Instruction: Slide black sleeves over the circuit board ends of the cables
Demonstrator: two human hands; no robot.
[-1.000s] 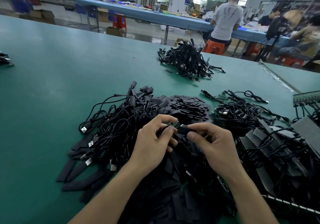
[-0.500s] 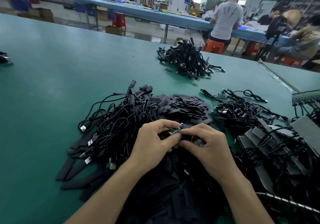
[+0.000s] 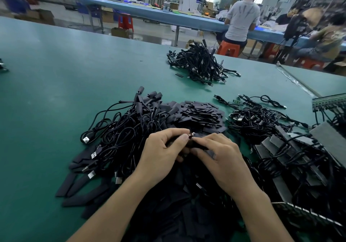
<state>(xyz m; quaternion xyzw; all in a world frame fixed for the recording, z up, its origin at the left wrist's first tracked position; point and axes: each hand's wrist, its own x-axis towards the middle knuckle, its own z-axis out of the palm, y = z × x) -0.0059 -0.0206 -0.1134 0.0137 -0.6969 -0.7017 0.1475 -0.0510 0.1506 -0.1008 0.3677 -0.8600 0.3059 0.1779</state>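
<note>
My left hand (image 3: 164, 153) and my right hand (image 3: 221, 159) meet fingertip to fingertip above the black pile at the table's middle. Between them I pinch a cable's small circuit board end (image 3: 191, 135), of which only the tip shows, and a black sleeve (image 3: 200, 146), mostly hidden under my right fingers. How far the sleeve is on the board cannot be seen. A heap of loose flat black sleeves (image 3: 198, 114) lies just beyond my hands. Black cables with sleeved ends (image 3: 127, 129) are piled to the left.
A tangle of bare cables with green boards (image 3: 262, 118) lies right, over grey trays (image 3: 327, 138). Another cable bundle (image 3: 202, 64) sits farther back on the green table (image 3: 56, 84). Seated people work at a blue bench (image 3: 168, 15) beyond.
My hands have closed together; the gap between them is gone and my right fingers have pushed the sleeve leftwards over the green board, which now shows only at its tip.
</note>
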